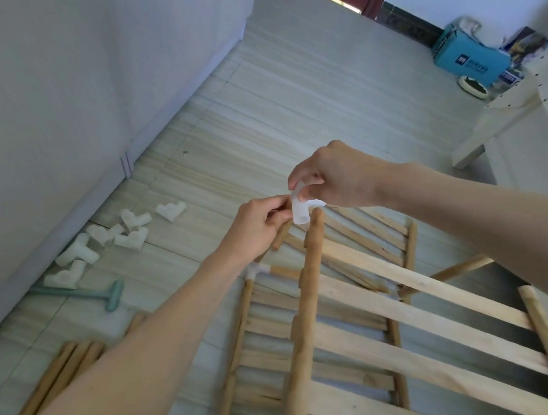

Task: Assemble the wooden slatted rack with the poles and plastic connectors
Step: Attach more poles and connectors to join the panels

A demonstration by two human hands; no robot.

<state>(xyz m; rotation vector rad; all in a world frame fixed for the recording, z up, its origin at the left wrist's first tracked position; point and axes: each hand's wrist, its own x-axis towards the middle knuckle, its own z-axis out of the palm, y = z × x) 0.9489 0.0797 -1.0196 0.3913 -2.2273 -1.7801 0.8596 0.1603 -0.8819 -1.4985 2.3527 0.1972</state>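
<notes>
A white plastic connector [301,208] hangs just above the top end of a wooden pole [305,293] that forms the left rail of the upper slatted panel [417,320]. My right hand [334,175] pinches the connector from above. My left hand [261,224] pinches its left side. A second slatted panel [320,367] lies flat on the floor beneath, with a white connector [255,271] fitted on its far left corner. Whether the held connector touches the pole end I cannot tell.
Several loose white connectors [111,239] lie by the wall at the left, beside a green mallet [83,294]. Spare wooden poles [55,379] lie at the lower left. A white bed frame [513,116] stands at the right, a blue box [468,56] beyond it.
</notes>
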